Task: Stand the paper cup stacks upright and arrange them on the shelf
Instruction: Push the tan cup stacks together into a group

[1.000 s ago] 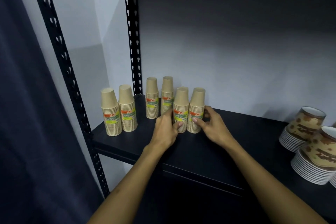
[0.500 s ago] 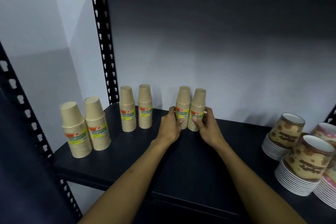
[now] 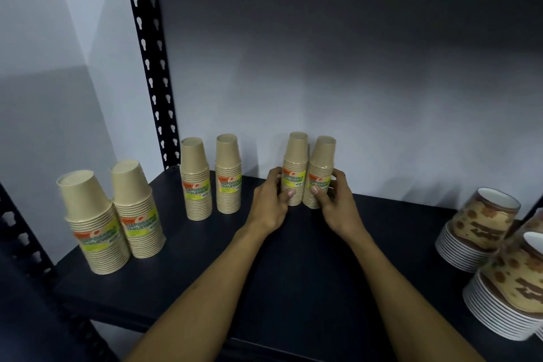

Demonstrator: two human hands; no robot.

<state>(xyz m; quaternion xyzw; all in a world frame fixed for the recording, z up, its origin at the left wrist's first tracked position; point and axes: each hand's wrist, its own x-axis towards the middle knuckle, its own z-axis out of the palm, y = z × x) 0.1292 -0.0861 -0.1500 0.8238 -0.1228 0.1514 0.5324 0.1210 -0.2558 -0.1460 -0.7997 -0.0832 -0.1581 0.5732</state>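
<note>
- The two cup stacks have slid back toward the wall, away from the shelf front.
- Left hand and right hand still grip them, upright and touching.
- Likely nearly placed.

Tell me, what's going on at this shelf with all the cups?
A person is arranging tan paper cup stacks on a black shelf. The left hand grips one stack and the right hand grips the stack beside it, the two held upright and close together near the back wall. Four more stacks already stand upright to the left, in two pairs. Patterned cup stacks lie tilted at the right end.
</note>
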